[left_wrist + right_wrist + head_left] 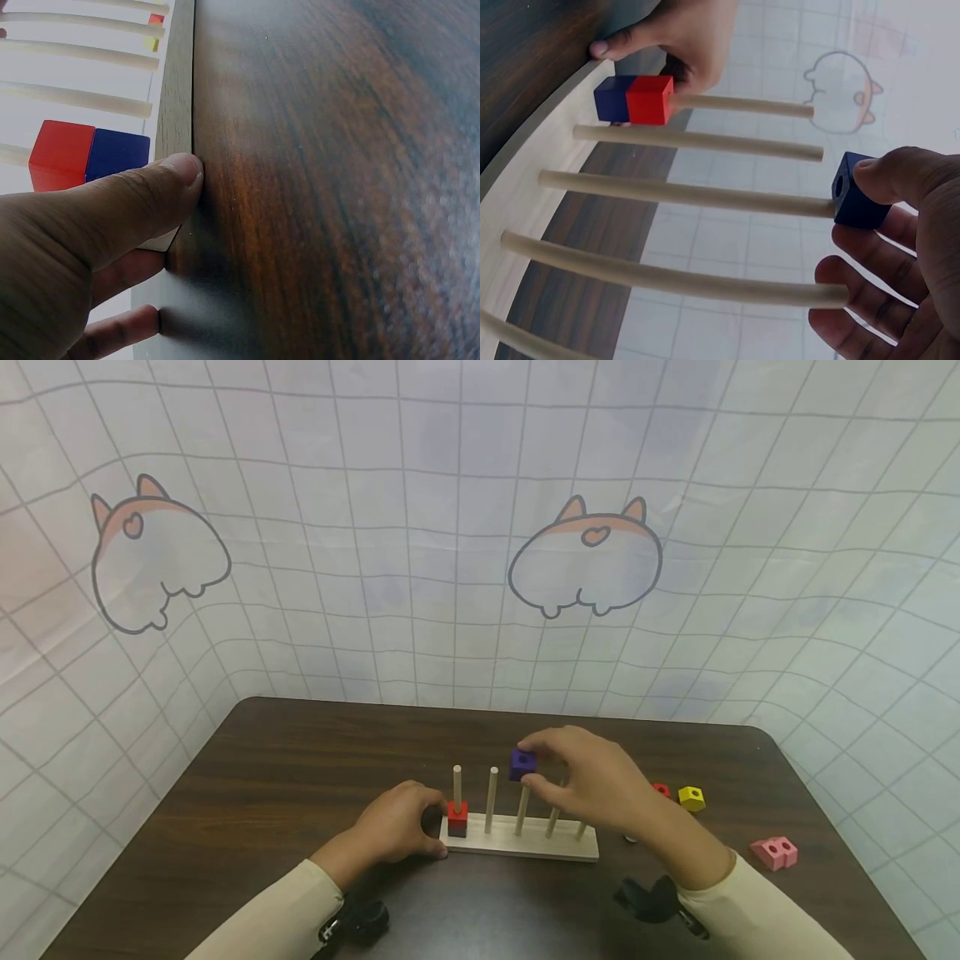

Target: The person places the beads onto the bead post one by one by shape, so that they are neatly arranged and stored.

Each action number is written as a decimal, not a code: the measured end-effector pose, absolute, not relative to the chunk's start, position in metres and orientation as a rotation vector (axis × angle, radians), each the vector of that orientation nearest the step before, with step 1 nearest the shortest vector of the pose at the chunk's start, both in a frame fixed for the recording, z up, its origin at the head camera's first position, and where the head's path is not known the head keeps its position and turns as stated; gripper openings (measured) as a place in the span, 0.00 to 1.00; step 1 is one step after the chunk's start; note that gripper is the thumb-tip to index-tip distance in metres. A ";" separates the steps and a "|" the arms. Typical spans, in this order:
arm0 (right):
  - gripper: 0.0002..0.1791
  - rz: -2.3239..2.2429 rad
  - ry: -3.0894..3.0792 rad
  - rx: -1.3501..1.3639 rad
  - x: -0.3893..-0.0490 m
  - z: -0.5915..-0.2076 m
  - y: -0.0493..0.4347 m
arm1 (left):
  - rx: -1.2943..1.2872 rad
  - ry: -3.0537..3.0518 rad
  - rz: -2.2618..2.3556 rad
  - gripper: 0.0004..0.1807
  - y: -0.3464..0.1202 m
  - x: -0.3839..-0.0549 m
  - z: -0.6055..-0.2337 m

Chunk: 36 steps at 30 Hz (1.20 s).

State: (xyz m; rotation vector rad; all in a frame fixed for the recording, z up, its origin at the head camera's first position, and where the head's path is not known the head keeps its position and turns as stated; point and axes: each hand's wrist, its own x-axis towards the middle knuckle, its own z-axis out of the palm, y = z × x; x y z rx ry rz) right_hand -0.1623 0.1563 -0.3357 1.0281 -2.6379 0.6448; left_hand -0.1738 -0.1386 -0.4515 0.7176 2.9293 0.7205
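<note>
A pale wooden peg board (pixel 525 845) with a row of upright pegs lies on the table. My left hand (pixel 397 822) grips its left end, thumb (pixel 154 195) on the front edge and fingers round the end. On the leftmost peg a red block (pixel 457 811) sits on top of a dark blue block (pixel 118 153). My right hand (pixel 600 777) pinches another dark blue block (pixel 861 196) between thumb and fingers at the tip of the middle peg (pixel 697 193). Its hole (pixel 840 185) faces the board, and I cannot tell whether the peg touches it.
To the right, partly behind my right forearm, lie a red block (pixel 661 790) and a yellow block (pixel 692 798). Pink blocks (pixel 776 852) lie farther right on the dark wooden table (pixel 315 752). A white grid-patterned curtain (pixel 465 635) hangs behind the table.
</note>
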 end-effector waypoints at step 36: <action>0.21 0.776 -2.660 1.055 -0.167 -0.335 0.108 | 0.744 2.914 0.754 0.24 -0.139 -0.175 -0.452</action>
